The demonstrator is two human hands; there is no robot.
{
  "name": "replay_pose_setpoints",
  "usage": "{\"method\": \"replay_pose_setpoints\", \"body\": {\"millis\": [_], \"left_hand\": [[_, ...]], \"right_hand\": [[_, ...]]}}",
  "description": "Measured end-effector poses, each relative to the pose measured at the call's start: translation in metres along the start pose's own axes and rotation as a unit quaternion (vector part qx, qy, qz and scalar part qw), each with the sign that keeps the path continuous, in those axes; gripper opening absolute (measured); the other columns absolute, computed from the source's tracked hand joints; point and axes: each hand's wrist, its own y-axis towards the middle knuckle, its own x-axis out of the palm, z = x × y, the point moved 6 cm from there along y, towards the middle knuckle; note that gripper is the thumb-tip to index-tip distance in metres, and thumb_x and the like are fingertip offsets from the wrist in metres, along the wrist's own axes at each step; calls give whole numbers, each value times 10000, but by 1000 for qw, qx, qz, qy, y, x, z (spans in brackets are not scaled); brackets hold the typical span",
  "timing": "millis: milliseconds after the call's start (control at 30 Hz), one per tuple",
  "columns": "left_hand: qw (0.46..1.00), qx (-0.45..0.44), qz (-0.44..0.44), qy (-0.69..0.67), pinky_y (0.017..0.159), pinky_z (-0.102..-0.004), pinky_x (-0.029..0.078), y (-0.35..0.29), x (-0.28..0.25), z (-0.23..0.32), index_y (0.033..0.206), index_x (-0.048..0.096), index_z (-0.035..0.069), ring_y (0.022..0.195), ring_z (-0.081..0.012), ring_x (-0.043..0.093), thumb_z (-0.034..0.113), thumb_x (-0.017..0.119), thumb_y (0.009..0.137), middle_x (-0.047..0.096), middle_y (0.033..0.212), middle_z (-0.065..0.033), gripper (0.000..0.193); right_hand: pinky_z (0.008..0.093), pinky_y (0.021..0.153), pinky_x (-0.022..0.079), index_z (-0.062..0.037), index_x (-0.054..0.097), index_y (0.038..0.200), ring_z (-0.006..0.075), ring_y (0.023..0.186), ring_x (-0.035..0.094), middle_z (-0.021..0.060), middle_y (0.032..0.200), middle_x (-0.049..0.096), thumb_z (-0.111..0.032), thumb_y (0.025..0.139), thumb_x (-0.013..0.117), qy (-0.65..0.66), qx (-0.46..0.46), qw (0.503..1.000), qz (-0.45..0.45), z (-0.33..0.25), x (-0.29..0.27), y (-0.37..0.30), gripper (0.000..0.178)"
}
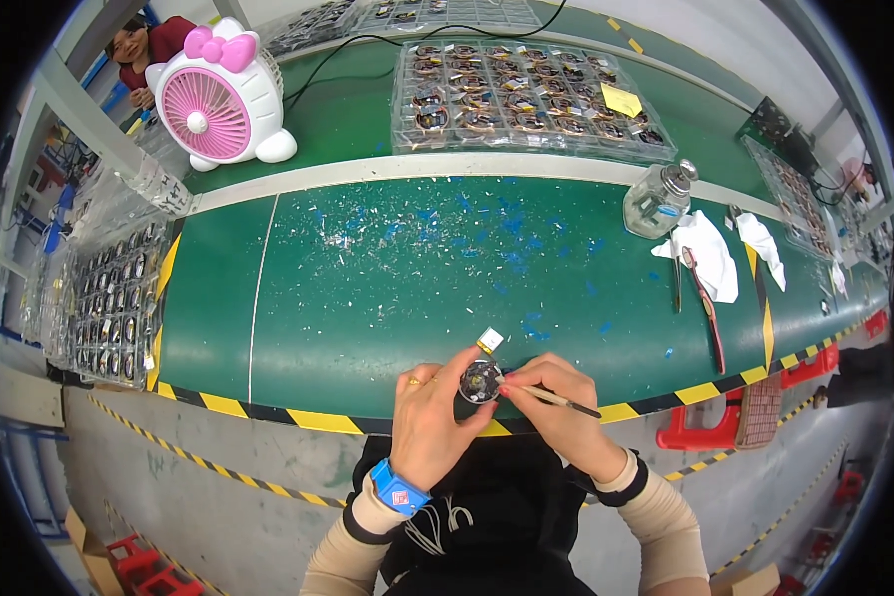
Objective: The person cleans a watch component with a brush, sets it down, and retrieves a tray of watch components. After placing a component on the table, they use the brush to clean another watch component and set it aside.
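Note:
My left hand (430,417) is closed around a small round electronic part (480,381), dark inside with a pale rim, near the table's front edge. A small white block with a yellow edge (490,341) sticks out just beyond the part, by my left fingertips; whether it is joined to the part I cannot tell. Pinched in my right hand (558,399) is a thin pen-like tool (566,402) with a light shaft and a dark rear end. Its front end meets the right side of the round part, where my fingers partly hide it.
White and blue scraps (417,233) litter the green table (368,338). To the right stand a glass jar with a metal top (656,202), white tissue (705,253) and a red toothbrush (705,308). A pink-and-white fan (209,111) and filled plastic trays (526,94) sit behind; a person (154,48) is far left.

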Motion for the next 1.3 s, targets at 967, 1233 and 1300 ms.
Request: {"method": "replay_pose_setpoints", "body": {"millis": [967,1233,1300], "left_hand": [[999,-12,-47,-14,806,-317,391,-5,1,-4,1255,554,98,802,-179,547,149,800,665,675,1091,-19,641],[999,-4,-46,-12,785,-303,379,-8,2,-14,1256,551,105,738,-169,543,142,788,673,681,1071,-17,631],[999,-3,-46,-12,782,-302,377,-8,2,-15,1257,550,105,727,-167,542,140,787,672,682,1063,-15,632]], "right_hand": [[296,631,468,1,653,839,209,732,591,96,835,625,42,765,714,0,-27,999,-37,-5,1,-9,104],[298,647,475,9,651,842,221,750,601,102,856,634,37,762,717,-1,-33,998,-56,-2,10,-12,108],[300,647,477,8,651,840,222,748,604,104,854,635,41,760,718,-11,-28,999,-24,-2,10,-11,109]]}}
